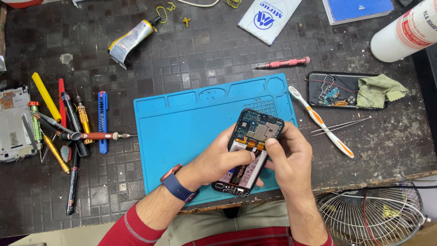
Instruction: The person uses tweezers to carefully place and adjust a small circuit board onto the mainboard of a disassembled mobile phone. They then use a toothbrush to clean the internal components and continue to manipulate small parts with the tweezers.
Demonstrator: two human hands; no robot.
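Observation:
An opened phone [255,136] with its back off shows a circuit board, orange flex cables and a battery. My left hand [218,159] grips its left edge, thumb lying across the battery. My right hand [289,157] holds the right edge, with the thumb tip pressing near the orange cables. The phone is held just above the blue repair mat [182,123]. A blue wristband sits on my left wrist.
Screwdrivers, pens and a blue cutter [103,120] lie in a pile at the left, beside a phone frame [13,123]. A glue tube [129,41], pink screwdriver [284,63], toothbrush [321,120], tweezers [341,125], parts tray with cloth [350,89] and white bottle [405,32] surround the mat. A wire fan guard [373,214] stands below the table edge.

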